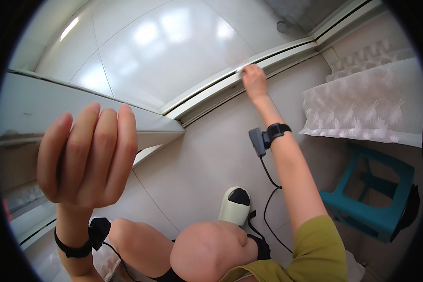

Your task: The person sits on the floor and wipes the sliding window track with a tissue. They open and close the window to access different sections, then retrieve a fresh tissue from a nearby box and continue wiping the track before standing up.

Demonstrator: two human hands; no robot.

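Note:
My right hand [255, 81] reaches down to the sliding-door track [211, 90] on the floor. Its fingers are closed and slightly blurred, and a small white thing [239, 70] shows at the fingertips, too little of it to name. Close to the camera, my left hand [88, 158] is raised with its back to me and its fingers bent. Behind it is the pale frame of a door panel [155, 136]; whether the palm touches or grips anything is hidden.
Glossy floor tiles [144, 53] lie beyond the track. A patterned translucent curtain [366, 102] hangs at the right above a teal plastic stool [370, 197]. My slippered foot [234, 208] is on the floor, and a cable [266, 211] runs from the right wrist's black device [259, 141].

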